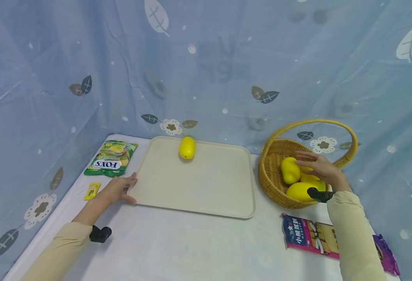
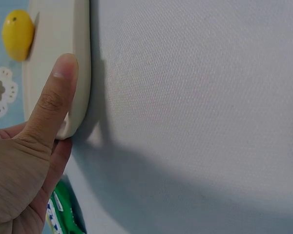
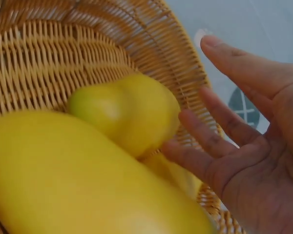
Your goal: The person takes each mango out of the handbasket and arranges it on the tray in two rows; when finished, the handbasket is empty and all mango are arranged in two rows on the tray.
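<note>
Left hand pinches tray at 8 o'clock; right hand spread beside mango. Mango likely light, stiff, slick; grip mid-body.

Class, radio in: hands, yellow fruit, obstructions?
Left hand grips corner of beige rectangular tray. Right hand, empty, near rounded yellow fruit in brown wicker basket. Yellow oval fruit on tray. Arched wicker handle nearby, possible snag.

White table bearing tray, wicker basket, green bag, yellow sachet, pink packet, perhaps a purple wrapper
</note>
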`<act>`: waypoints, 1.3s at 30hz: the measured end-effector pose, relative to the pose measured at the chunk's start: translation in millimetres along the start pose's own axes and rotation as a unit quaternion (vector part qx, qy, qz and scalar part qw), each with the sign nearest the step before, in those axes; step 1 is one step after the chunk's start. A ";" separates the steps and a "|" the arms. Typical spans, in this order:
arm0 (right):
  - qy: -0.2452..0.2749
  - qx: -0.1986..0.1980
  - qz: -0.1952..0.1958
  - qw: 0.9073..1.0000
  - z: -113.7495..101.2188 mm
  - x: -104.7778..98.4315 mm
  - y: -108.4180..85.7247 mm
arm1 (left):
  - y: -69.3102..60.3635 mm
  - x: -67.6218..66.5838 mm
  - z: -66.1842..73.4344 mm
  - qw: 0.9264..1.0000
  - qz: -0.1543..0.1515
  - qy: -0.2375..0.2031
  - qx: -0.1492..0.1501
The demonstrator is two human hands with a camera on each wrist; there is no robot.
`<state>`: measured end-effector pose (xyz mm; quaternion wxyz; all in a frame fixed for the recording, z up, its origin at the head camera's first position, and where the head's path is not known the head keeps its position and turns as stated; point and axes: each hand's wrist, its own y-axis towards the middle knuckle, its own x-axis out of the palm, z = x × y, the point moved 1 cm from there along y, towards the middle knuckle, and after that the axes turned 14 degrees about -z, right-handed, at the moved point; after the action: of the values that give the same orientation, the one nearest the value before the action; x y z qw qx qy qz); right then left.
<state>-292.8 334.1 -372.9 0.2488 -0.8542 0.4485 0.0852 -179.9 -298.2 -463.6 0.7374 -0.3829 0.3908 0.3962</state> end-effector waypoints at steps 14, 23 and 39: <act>-0.013 0.009 0.060 0.998 7.7 13.8 28.8 | -2.1 -4.1 3.2 1.000 0.001 -0.020 -0.019; -0.012 0.066 0.111 0.992 -2.1 28.1 45.0 | -0.1 -3.2 3.6 1.000 -0.003 -0.008 -0.022; 0.095 0.069 0.043 0.992 5.4 40.4 51.5 | -0.4 -3.0 3.1 1.000 -0.002 -0.026 -0.017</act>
<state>-310.5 283.1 -410.4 0.2592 -0.8194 0.5110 -0.0165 -179.8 -296.5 -459.6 0.7415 -0.3857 0.3638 0.4112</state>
